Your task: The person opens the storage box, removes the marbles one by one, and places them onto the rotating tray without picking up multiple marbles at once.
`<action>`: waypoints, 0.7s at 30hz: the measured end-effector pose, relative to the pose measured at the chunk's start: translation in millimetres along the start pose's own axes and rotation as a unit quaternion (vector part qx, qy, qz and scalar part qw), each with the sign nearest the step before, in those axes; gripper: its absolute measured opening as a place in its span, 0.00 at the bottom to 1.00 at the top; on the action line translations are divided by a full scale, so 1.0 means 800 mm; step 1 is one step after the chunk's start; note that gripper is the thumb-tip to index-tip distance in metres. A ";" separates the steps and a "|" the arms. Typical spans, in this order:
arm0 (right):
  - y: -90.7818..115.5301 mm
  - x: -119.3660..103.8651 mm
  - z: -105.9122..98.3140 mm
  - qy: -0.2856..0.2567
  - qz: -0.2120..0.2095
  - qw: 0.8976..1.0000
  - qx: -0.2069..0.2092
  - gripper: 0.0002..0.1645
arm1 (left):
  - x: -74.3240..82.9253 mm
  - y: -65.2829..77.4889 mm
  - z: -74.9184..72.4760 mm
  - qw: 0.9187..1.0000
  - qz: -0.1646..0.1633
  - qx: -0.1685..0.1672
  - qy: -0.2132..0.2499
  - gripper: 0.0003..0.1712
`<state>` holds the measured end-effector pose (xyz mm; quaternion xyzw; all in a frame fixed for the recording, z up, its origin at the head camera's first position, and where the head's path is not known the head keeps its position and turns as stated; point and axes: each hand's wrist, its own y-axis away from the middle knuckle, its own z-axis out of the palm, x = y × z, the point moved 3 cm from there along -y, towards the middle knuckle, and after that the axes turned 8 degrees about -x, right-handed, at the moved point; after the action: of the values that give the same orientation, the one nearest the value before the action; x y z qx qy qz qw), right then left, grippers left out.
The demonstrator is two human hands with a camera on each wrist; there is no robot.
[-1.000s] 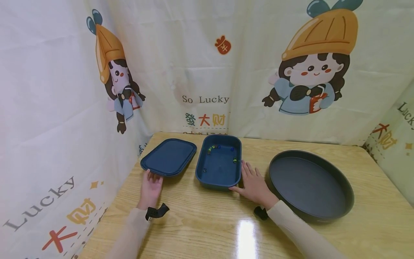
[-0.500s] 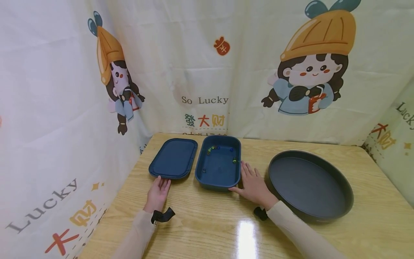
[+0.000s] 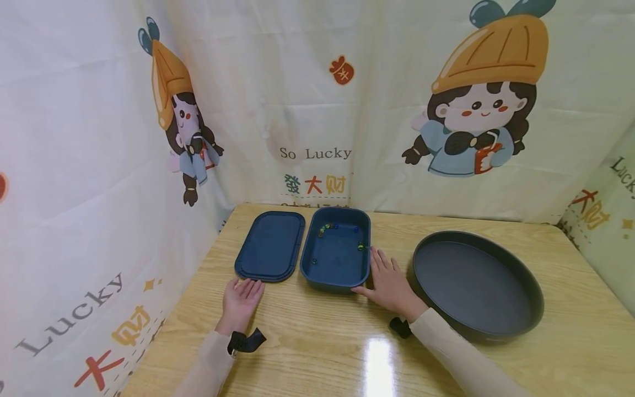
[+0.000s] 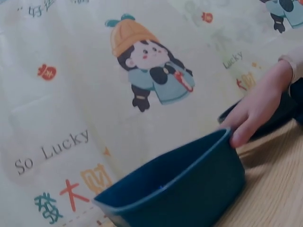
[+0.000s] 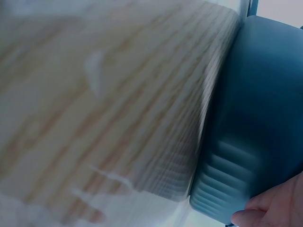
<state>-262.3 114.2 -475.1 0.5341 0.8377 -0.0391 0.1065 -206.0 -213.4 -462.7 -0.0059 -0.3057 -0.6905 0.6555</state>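
Note:
A flat dark blue lid (image 3: 270, 245) with rounded corners lies on the table at the left of the head view. My left hand (image 3: 242, 302) is just in front of its near edge, palm up, fingers loosely extended and holding nothing. Beside the lid stands a deep blue rectangular box (image 3: 338, 256) with several small glass marbles (image 3: 324, 227) inside. My right hand (image 3: 389, 284) rests against the box's near right corner, fingers straight along the right side and thumb at the front wall. In the right wrist view, fingertips (image 5: 258, 210) touch the ribbed corner.
A large round dark grey pan (image 3: 476, 281) stands on the wooden table (image 3: 317, 342), close to the right of my right hand. A printed curtain (image 3: 307, 110) hangs behind the table and along both sides.
The lid, first tilted with its near edge in my left hand, has shifted right and been set down flat beside the box. The left hand has let go; the right hand has stayed put.

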 end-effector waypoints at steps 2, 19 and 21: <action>0.000 -0.001 -0.001 -0.001 0.000 1.000 -0.001 0.65 | 0.000 0.007 0.007 1.000 0.004 -0.007 -0.006 0.37; 0.002 -0.001 -0.001 0.010 -0.001 1.000 0.005 0.65 | -0.020 -0.012 0.079 0.930 0.024 -0.232 -0.284 0.34; 0.003 0.000 -0.001 0.010 -0.005 1.000 0.006 0.66 | -0.026 -0.027 0.081 0.886 0.030 -0.235 -0.398 0.33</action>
<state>-260.0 115.2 -473.8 0.5308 0.8413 -0.0389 0.0945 -248.4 -168.1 -427.3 -0.4437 -0.3693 -0.6620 0.4781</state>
